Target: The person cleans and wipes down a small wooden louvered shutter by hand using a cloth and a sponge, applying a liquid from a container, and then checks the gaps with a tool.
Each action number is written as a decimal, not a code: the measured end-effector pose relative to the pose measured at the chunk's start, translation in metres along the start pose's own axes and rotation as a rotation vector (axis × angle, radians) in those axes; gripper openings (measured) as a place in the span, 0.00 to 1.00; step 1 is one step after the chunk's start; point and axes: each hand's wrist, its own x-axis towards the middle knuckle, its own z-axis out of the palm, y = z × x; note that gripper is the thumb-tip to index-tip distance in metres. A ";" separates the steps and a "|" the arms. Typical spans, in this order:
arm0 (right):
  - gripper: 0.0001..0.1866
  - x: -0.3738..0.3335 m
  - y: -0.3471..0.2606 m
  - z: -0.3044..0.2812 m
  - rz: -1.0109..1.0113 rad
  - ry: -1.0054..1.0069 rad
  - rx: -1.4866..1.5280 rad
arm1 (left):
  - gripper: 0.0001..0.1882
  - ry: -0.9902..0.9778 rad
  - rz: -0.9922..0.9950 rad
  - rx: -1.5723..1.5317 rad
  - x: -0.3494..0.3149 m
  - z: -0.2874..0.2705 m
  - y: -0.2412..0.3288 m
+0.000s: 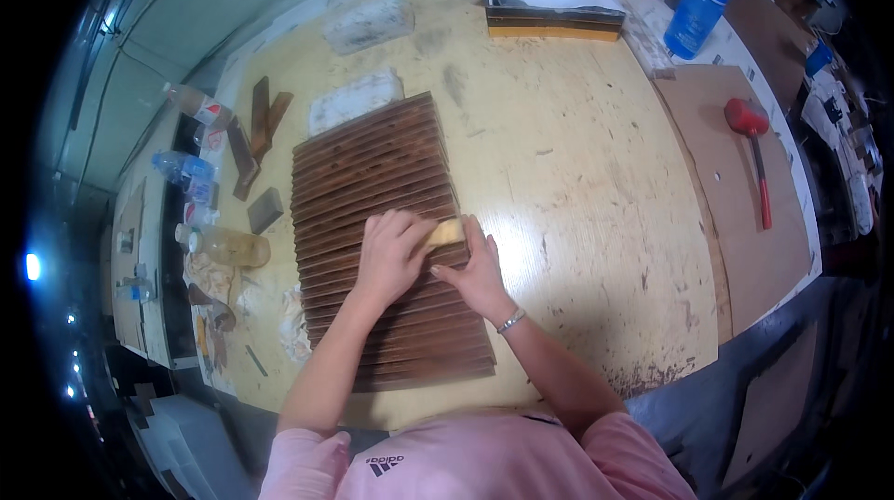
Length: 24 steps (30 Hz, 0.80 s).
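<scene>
A dark brown panel of ridged wooden slats (372,174) lies flat in front of me. Over its right half, my left hand (389,249) is closed on a small yellow block (447,233), which looks like a sponge or a folded pad. The block rests against the slats close to their right ends. My right hand (477,275) grips the panel's right edge just beside the block, thumb on top of the slats and fingers along the side. Its fingertips are partly hidden by the block.
The pale wooden table (577,174) bears loose dark wood pieces (244,151), a grey block (265,209) and plastic bottles (233,247) at left. White wrapped blocks (356,100) lie beyond the panel. A red mallet (749,118) and a blue bottle (698,11) are at right.
</scene>
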 end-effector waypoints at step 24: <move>0.52 0.008 0.038 0.020 -0.108 0.106 0.174 | 0.15 0.358 -0.802 0.359 -0.219 -0.099 -0.133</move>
